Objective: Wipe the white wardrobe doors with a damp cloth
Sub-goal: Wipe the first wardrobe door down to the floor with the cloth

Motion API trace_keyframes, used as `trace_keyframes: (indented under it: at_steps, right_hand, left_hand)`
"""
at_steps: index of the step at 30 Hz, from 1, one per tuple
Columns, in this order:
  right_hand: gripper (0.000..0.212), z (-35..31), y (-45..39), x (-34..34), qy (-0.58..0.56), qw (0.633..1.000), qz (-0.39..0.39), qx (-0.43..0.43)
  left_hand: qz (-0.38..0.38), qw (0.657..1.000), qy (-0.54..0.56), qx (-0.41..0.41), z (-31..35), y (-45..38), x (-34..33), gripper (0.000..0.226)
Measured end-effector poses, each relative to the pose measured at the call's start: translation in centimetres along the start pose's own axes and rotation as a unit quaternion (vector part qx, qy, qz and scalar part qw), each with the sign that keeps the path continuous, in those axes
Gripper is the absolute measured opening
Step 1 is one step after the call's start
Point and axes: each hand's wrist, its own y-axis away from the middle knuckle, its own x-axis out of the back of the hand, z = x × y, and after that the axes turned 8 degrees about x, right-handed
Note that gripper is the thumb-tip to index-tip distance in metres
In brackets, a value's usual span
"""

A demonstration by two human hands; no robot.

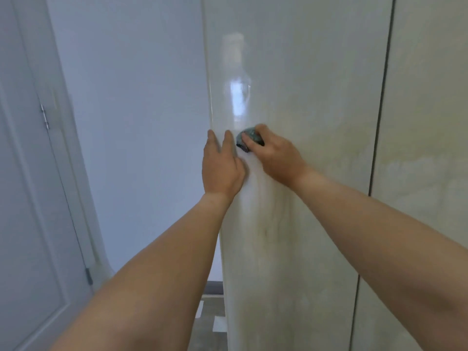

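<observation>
Gripping the cloth (249,142) bunched small in our right hand (274,154), we curl the fingers (247,143) over it so that only a dark, greenish wad shows between them and the panel. Balling it up this way looks meant to put pressure on one spot of the near wardrobe door (304,97) instead of spreading it thin.

Our left hand (221,168) holds nothing; its grip is loose, fingers straight and flat on the same door, right at the door's left edge (211,97) and just beside the cloth hand. We judge that it is there to steady the panel, or ourselves, against the push of the wiping hand.

The glossy surface carries a bright reflection (239,97) above the hands and faint cloudy streaks below them and toward the right, so the wiping seems under way, not done. A dark gap (382,97) separates this door from the next door (430,122), which shows dull smears of its own and probably awaits its turn.

To the left stand a pale wall (131,122) and a room door with a hinge (45,120); a strip of floor (210,315) shows low between our forearms.
</observation>
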Motion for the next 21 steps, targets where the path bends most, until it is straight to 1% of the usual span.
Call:
trace_keyframes:
  at_steps: [1,2,3,4,5,6,7,8,9,11,12,13,14,15,16,17,18,19,20,21]
  right_hand:
    - [0.042,0.4,1.4,0.1,-0.002,0.999,-0.024,0.046]
    - [0.043,1.6,1.9,0.7,0.017,0.998,-0.034,0.057]
    - [0.043,3.3,1.1,1.2,0.026,0.999,-0.013,0.014]
    - [0.043,4.7,-0.8,2.3,0.016,0.997,0.031,-0.064]
    - [0.043,5.9,-2.5,2.9,0.002,0.985,0.073,-0.155]
    - [0.043,6.0,-3.3,3.2,-0.01,0.971,0.073,-0.229]
    - [0.043,5.1,-3.5,2.9,-0.022,0.966,0.063,-0.248]
    - [0.044,3.9,-2.5,2.4,-0.025,0.972,0.052,-0.23]
    - [0.044,2.7,-0.8,1.6,-0.027,0.983,0.042,-0.178]
    - [0.038,0.6,3.8,0.7,-0.025,0.999,0.007,-0.021]
    - [0.034,0.7,5.3,0.5,-0.008,0.999,-0.011,0.035]
    - [0.032,1.5,5.9,0.9,0.005,0.998,-0.023,0.065]
    - [0.03,2.7,5.6,1.1,0.017,0.998,-0.01,0.057]
    - [0.029,4.0,4.8,1.8,0.017,1.0,0.013,0.006]
    - [0.03,5.7,3.8,2.4,0.014,0.995,0.057,-0.08]
    - [0.035,6.7,2.7,3.0,0.006,0.98,0.091,-0.178]
    - [0.042,7.2,2.1,3.1,0.002,0.964,0.106,-0.243]
    - [0.045,6.9,2.1,3.0,0.012,0.963,0.101,-0.249]
    - [0.043,6.3,2.6,2.5,0.026,0.976,0.084,-0.199]
    - [0.038,5.4,3.8,2.2,0.036,0.993,0.051,-0.104]
  left_hand:
    - [0.002,1.0,-0.014,0.003,0.2,0.1,-0.3,0.064]
    - [0.005,1.0,-0.025,0.009,0.6,0.2,-0.7,0.068]
    - [0.01,0.999,-0.035,0.017,0.9,0.2,-1.1,0.071]
    - [0.013,0.999,-0.046,0.024,1.4,0.2,-1.5,0.073]
    - [0.015,0.998,-0.054,0.029,1.9,0.2,-1.8,0.074]
    - [0.016,0.997,-0.061,0.033,2.4,0.1,-2.1,0.075]
    - [0.017,0.997,-0.063,0.037,2.7,0.1,-2.4,0.075]
    - [0.015,0.997,-0.065,0.042,2.9,0.0,-2.6,0.075]
    - [0.015,0.997,-0.063,0.047,3.1,-0.1,-2.7,0.074]
    - [0.022,0.997,-0.058,0.051,3.2,-0.3,-3.0,0.07]
    - [0.029,0.997,-0.061,0.049,3.1,-0.4,-3.1,0.068]
    - [0.035,0.996,-0.063,0.045,3.0,-0.2,-3.3,0.068]
    - [0.039,0.996,-0.066,0.043,2.9,-0.1,-3.5,0.068]
    - [0.043,0.996,-0.068,0.042,2.9,-0.1,-3.7,0.068]
    - [0.044,0.996,-0.07,0.041,3.1,-0.1,-4.0,0.068]
    - [0.044,0.996,-0.069,0.044,3.2,-0.1,-4.1,0.068]
    - [0.044,0.996,-0.068,0.049,3.3,-0.2,-4.2,0.068]
    - [0.045,0.995,-0.069,0.052,3.4,-0.3,-4.2,0.068]
    - [0.048,0.995,-0.071,0.054,3.5,-0.3,-4.3,0.068]
    - [0.05,0.995,-0.072,0.055,3.6,-0.3,-4.4,0.068]
